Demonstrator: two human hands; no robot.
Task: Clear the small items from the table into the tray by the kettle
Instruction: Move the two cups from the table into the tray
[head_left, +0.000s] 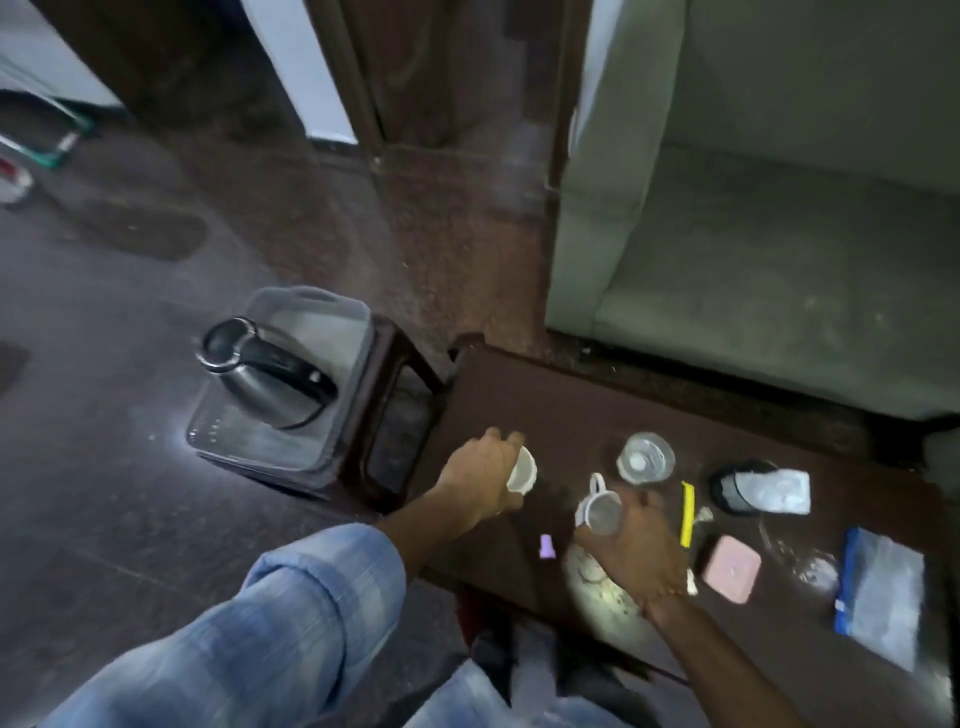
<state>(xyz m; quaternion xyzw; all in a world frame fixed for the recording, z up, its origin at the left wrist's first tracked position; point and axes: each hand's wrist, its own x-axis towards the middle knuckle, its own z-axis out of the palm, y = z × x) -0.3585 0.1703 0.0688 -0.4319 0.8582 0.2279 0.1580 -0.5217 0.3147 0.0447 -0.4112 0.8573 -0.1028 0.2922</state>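
Down at 6 o'clock, closest of all, are the person's legs in blue jeans (291, 613).

A little farther, at about 5 o'clock, the right hand (641, 545) reaches over the dark brown table (545, 395). Its fingers are curled round a small clear cup with a white handle (600, 509), and it holds the cup tipped on its side. Under that wrist sits a round dirty plate (597, 597). Just beside the plate, toward 9 o'clock from it, lies a tiny purple thing (547, 546).

The left hand (485, 475) is near the table's left end. Its fingers wrap round a small white cup (522, 470), and the cup's open mouth points to the right.

To the right of the right hand, at 3 o'clock from it, lies a thin yellow stick (687, 514). Next comes a pink block (731, 569). Farther right, a blue and clear packet (880, 592) lies flat near the table's right end.

A bit farther back, a clear round glass (645, 459) stands upright. At 3 o'clock from the glass are a black round thing (727, 493) and a white packet (776, 491) touching it.

Off the table's left end, at 10 o'clock from the left hand, a brown stool (395, 395) holds a clear tray (343, 343). A shiny kettle with a black handle (265, 374) sits in the tray.

Far back, at 1 o'clock, is a grey-green sofa (753, 234).
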